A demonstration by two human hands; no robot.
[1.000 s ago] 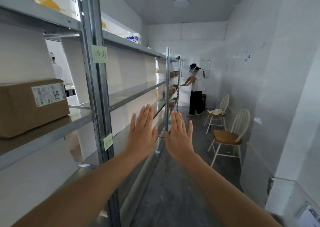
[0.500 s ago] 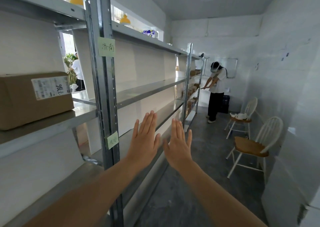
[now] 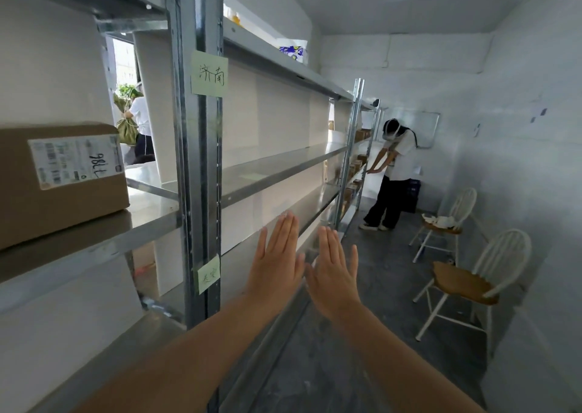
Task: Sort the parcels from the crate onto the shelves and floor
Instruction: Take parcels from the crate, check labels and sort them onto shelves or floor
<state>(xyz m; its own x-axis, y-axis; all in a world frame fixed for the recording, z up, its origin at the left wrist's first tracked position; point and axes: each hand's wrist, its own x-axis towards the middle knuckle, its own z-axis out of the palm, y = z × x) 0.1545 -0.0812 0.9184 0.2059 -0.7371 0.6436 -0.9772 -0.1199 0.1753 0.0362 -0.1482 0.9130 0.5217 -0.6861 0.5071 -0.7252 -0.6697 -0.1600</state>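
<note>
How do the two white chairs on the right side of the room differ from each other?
The near chair has a bare brown seat, while the far chair has white crumpled material lying on its seat. The near chair stands closer to the camera; the far chair stands closer to the person in the white shirt. Both chairs have white frames, rounded spindle backs and brown wooden seats, and both stand upright.

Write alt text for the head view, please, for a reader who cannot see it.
The left hand and right hand are raised open and empty beside metal shelving. A labelled cardboard parcel sits on it at left; another person stands farther along.
</note>
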